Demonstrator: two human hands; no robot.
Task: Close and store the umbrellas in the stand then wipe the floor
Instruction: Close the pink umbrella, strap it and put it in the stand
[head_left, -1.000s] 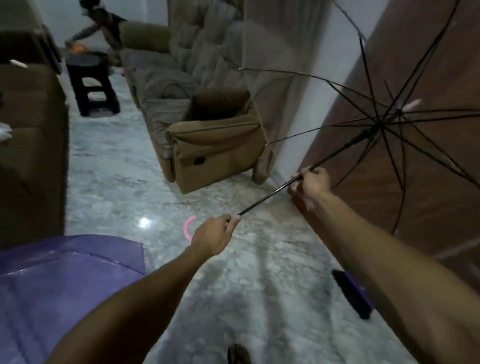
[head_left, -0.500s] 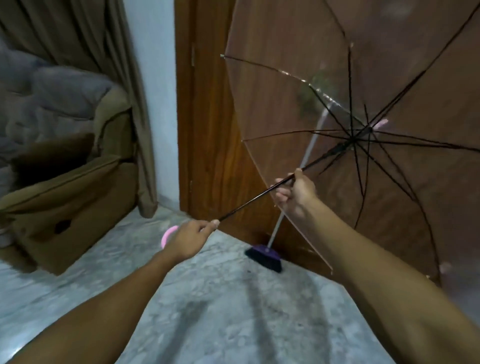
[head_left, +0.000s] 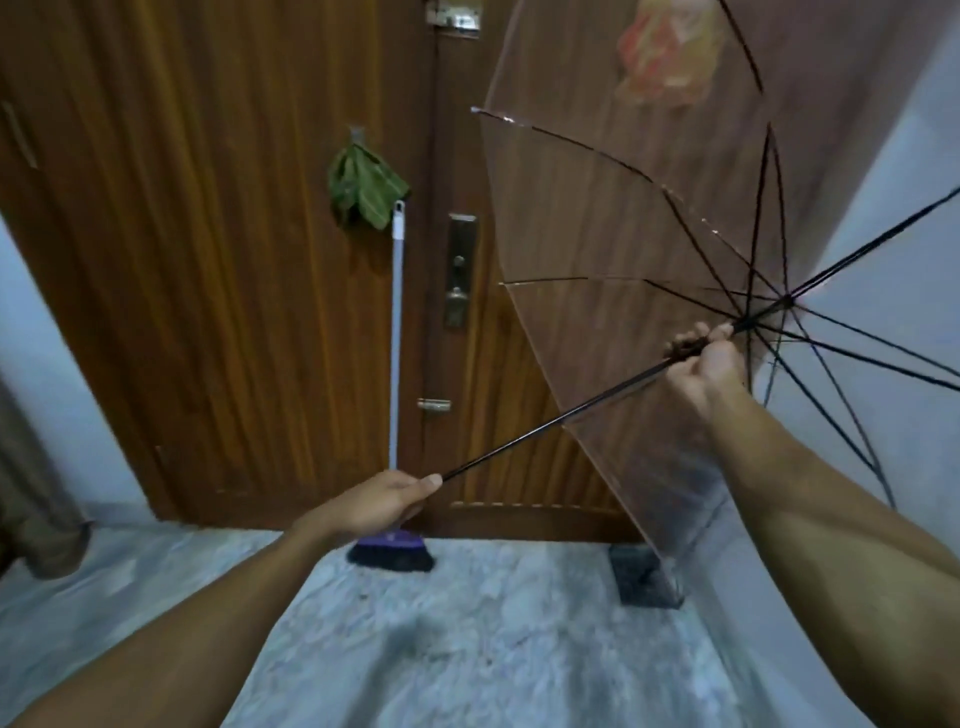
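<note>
we face a wooden door (head_left: 218, 260) above a marble floor (head_left: 493, 649). our clear umbrella (head_left: 649, 260) is open, its canopy spread at the right before the door, its black shaft (head_left: 545, 423) slanting up from lower left. a broom (head_left: 396, 338) leans upright on the door, bristles on the floor, with a green cloth (head_left: 363, 189) hanging by its top. our right hand (head_left: 706, 364) grips the shaft near the ribs; our left hand (head_left: 384, 504) is curled round its lower end.
</note>
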